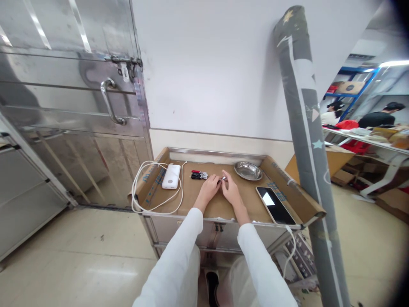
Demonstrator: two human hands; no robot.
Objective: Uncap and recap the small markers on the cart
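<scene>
My left hand and my right hand meet over the cardboard-lined cart top. Between their closed fingertips is a small thin piece, silver and dark, too small to name. Just left of my left hand lie several short slim sticks, black and red with silvery ends, side by side. A shallow round steel dish rests beyond my right hand, and its inside looks bare.
A white power bank with a looped white cable is on the left. A phone lies at the right edge, a cable below it. A tall grey patterned roll leans on the wall. Two people sit far right.
</scene>
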